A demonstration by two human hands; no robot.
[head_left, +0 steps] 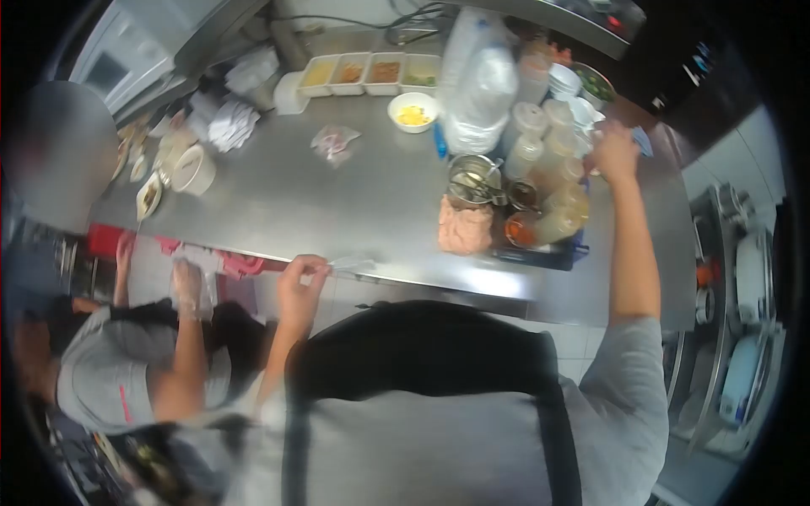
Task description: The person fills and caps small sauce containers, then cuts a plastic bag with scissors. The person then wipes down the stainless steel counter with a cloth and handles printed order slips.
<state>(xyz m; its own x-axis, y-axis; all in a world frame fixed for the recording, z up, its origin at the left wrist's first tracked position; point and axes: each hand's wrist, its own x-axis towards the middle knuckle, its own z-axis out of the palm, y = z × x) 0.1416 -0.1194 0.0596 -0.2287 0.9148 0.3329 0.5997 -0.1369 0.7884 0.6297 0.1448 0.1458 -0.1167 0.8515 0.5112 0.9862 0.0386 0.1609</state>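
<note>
My left hand (pixel 299 287) is at the front edge of the steel counter, with thumb and fingers pinched on a thin piece of clear plastic (pixel 354 265). That plastic stretches to the right over the counter edge. On the far right, my right hand (pixel 614 153) reaches down beside the squeeze bottles (pixel 557 148) and small white dishes (pixel 579 111). Its fingers are blurred and partly hidden, so I cannot tell what they hold. A blue cloth (pixel 643 142) lies right beside that hand.
A steel pot (pixel 474 179) with utensils stands behind a pinkish block (pixel 465 226). Left of the bottles are a white bowl (pixel 413 112) of yellow pieces and several topping containers (pixel 384 76). A co-worker (pixel 118 363) with a plastic-gloved hand is at left. A shelf rack (pixel 726 295) stands right.
</note>
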